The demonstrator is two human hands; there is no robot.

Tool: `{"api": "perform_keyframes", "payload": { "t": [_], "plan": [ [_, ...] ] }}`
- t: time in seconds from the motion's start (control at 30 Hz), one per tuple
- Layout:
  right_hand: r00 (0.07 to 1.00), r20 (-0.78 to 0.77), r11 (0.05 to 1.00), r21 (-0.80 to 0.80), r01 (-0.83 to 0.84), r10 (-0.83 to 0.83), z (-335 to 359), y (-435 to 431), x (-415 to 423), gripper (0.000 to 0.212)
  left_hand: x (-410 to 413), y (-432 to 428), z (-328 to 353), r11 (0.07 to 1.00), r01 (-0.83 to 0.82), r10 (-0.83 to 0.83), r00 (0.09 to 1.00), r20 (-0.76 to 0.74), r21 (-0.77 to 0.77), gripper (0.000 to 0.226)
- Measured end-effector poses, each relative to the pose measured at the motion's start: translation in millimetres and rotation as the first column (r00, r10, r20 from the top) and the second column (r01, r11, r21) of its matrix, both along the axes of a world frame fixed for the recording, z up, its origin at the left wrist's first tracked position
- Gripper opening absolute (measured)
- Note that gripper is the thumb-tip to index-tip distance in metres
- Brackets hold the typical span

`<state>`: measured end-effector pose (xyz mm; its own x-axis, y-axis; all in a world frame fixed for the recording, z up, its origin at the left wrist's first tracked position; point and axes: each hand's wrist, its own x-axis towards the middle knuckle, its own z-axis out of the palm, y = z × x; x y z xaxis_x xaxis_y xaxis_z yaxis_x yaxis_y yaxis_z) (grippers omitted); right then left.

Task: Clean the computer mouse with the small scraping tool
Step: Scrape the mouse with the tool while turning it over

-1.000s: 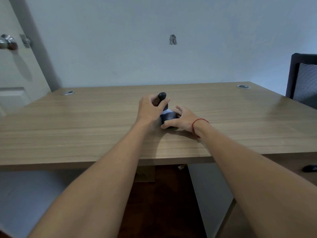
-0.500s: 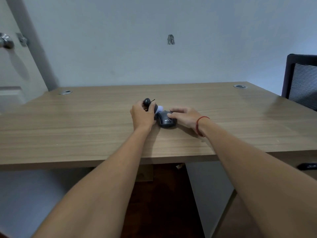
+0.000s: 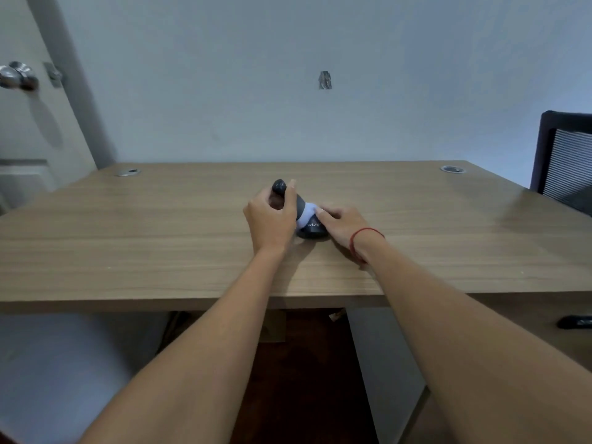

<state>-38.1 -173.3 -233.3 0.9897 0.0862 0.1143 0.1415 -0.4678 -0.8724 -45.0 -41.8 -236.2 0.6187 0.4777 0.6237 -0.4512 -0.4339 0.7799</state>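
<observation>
A dark computer mouse with white lettering lies on the wooden desk near its middle. My left hand grips a dark tool with a rounded black top and a pale lower end that rests on the mouse's top. My right hand lies flat against the mouse's right side, fingers pressed on it, a red cord around the wrist. The tool's tip and most of the mouse are hidden by my hands.
Two metal cable grommets sit at the desk's far corners. A black mesh chair stands at the right. A door with a metal knob is at the left. The wall runs right behind the desk.
The tool in my left hand tilted left off the mouse, then came back with its pale end on the mouse's top. My right hand shifted from over the mouse to its right side.
</observation>
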Motion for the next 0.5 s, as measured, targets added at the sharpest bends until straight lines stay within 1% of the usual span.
{"api": "perform_keyframes", "payload": {
  "t": [0.07, 0.17, 0.3, 0.4, 0.43, 0.5],
  "plan": [
    [1.0, 0.007, 0.999, -0.029, 0.028, -0.028, -1.0, 1.0, 1.6, 0.034, 2.1, -0.4, -3.2, 1.0, 0.007, -0.006, 1.0, -0.024, 0.028, 0.046],
    [1.0, -0.006, 1.0, 0.001, 0.019, -0.019, -2.8, 0.7, 3.0, 0.034, 5.1, 3.4, -3.6, 0.998, -0.033, 0.039, 0.994, -0.105, 0.058, 0.045],
    [1.0, -0.031, 0.999, 0.038, 0.007, -0.006, -5.4, -0.8, 5.4, 0.042, 7.2, 4.9, -5.2, 1.0, -0.008, 0.007, 0.996, -0.084, -0.003, 0.042],
    [1.0, 0.004, 0.999, 0.038, 0.001, -0.001, -4.7, -1.2, 4.1, 0.036, 12.4, 5.8, -8.3, 0.999, -0.022, 0.03, 0.981, -0.193, 0.041, 0.033],
    [1.0, 0.015, 0.999, 0.036, 0.001, -0.002, -4.4, -0.7, 4.0, 0.034, 12.6, 6.7, -8.1, 0.999, -0.028, 0.031, 0.978, -0.204, 0.018, 0.034],
    [0.999, 0.043, 1.0, 0.011, 0.009, -0.01, -5.1, 2.0, 3.8, 0.032, 9.6, 7.1, -3.7, 0.993, -0.06, 0.042, 0.985, -0.168, -0.1, 0.036]
  ]
}}
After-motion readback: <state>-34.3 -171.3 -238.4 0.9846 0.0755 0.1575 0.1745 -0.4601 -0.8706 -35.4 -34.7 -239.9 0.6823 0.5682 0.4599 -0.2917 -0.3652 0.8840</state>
